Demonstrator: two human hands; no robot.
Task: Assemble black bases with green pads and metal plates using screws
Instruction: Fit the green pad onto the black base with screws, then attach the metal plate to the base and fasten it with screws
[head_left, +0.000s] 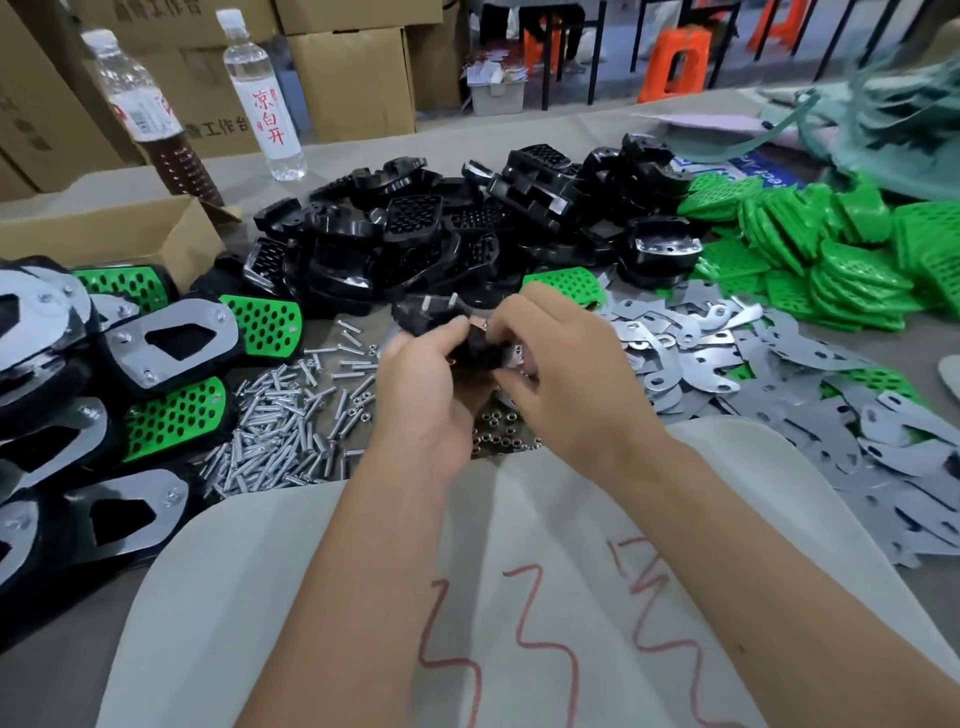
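Both hands meet above the counter (727, 111) — the left hand (421, 384) and the right hand (566, 374) have their fingers curled round one black base (441, 319), held up between them with two screw ends standing from its top. Below lie loose screws (280, 426) and small nuts (501, 434). Behind is a heap of black bases (467, 223); green pads (810, 244) are piled to the right, metal plates (769, 379) spread before them. Finished assemblies (171, 343) sit at left beside a cardboard box (104, 239). A clear bottle (262, 98) bears red characters "凉白开"; a second bottle (148, 114) holds brown liquid. Cartons (353, 78) behind read "工作台". Red scrawl marks the white cloth (519, 597) in the lap — illegible.
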